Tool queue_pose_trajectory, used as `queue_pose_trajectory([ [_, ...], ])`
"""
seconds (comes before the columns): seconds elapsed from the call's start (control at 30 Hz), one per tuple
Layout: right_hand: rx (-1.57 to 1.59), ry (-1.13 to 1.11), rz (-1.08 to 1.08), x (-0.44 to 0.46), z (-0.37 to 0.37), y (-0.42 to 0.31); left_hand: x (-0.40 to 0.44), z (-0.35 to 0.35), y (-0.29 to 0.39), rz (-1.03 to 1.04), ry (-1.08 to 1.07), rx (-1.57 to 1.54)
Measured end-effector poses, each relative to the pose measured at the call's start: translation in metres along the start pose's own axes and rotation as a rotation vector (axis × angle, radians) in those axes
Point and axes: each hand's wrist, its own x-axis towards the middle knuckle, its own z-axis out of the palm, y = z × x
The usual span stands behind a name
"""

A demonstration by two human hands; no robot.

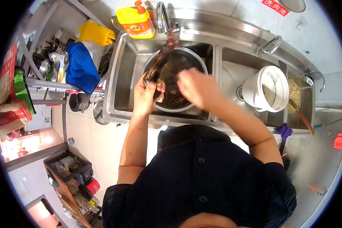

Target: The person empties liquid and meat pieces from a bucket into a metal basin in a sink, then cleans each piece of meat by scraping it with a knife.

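Note:
My left hand (146, 93) is wrapped round the lower end of a long dark brown piece of meat (161, 59). Its far end is raw red and lies just under the tap (162, 19). A pale, ragged bit shows by my left fingers. Over the right part of a round metal basin (199, 57) hovers my right hand (197, 87), apart from the meat and smeared by motion, so its fingers are hard to read. Dark murky water appears to fill the basin, which sits in the left sink (127, 68).
A yellow jug with an orange pump (136, 22) stands behind the left sink. A white bucket (258, 89) tilts in the middle sink, below another tap (269, 45). At left, a blue cloth (81, 66) and yellow gloves (96, 33) hang on a rack.

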Motion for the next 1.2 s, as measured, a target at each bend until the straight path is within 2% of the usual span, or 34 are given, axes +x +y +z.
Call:
queue_pose_trajectory([
  [0.07, -0.066, 0.097, 0.066, 0.009, -0.005, 0.010, -0.001, 0.000, 0.000, -0.042, -0.023, -0.093],
  [0.17, 0.030, -0.029, 0.111, 0.004, 0.001, 0.003, 0.002, 0.004, -0.002, -0.097, -0.035, -0.182],
  [0.2, 0.147, -0.028, 0.045, -0.004, 0.006, -0.006, 0.002, 0.003, -0.003, -0.161, 0.020, -0.252],
  [0.23, 0.136, -0.069, 0.028, -0.009, 0.007, -0.015, -0.001, 0.002, -0.003, -0.230, 0.078, -0.321],
  [0.3, 0.151, -0.063, 0.081, -0.007, 0.005, -0.005, -0.001, 0.003, 0.000, -0.288, 0.095, -0.419],
  [0.37, -0.003, 0.022, 0.160, 0.006, 0.000, 0.012, 0.004, 0.010, 0.007, -0.261, 0.014, -0.487],
  [0.43, 0.007, 0.050, 0.181, 0.005, -0.001, 0.009, 0.007, 0.020, 0.012, -0.310, 0.158, -0.487],
  [0.53, 0.122, -0.073, 0.048, -0.010, 0.016, -0.009, 0.012, 0.022, 0.009, -0.388, 0.339, -0.541],
  [0.63, 0.041, -0.065, 0.148, -0.003, 0.006, 0.006, 0.007, 0.009, 0.007, -0.366, 0.128, -0.665],
  [0.7, -0.126, 0.191, 0.077, 0.004, 0.006, 0.023, 0.007, 0.010, 0.009, -0.363, 0.152, -0.597],
  [0.77, -0.110, 0.090, 0.144, 0.002, 0.005, 0.016, 0.008, 0.014, 0.009, -0.365, 0.223, -0.485],
  [0.83, 0.078, -0.100, 0.124, -0.009, 0.012, 0.001, 0.008, 0.020, 0.006, -0.386, 0.342, -0.315],
  [0.87, 0.114, -0.102, 0.102, -0.012, 0.011, -0.006, 0.007, 0.020, 0.007, -0.377, 0.333, -0.236],
  [0.97, 0.063, -0.043, 0.265, 0.002, -0.004, 0.013, 0.002, 0.016, 0.010, -0.358, 0.303, 0.001],
  [1.0, 0.016, 0.078, 0.197, 0.006, -0.004, 0.024, 0.004, 0.019, 0.007, -0.295, 0.351, 0.065],
  [1.1, -0.007, -0.061, 0.212, 0.002, 0.001, 0.005, 0.010, 0.023, 0.006, -0.220, 0.381, 0.156],
  [1.17, 0.158, -0.065, 0.039, -0.011, 0.006, -0.011, 0.009, 0.019, 0.004, -0.246, 0.376, 0.120],
  [1.2, 0.161, -0.054, 0.059, -0.011, 0.007, -0.008, 0.009, 0.016, 0.004, -0.259, 0.373, 0.105],
])
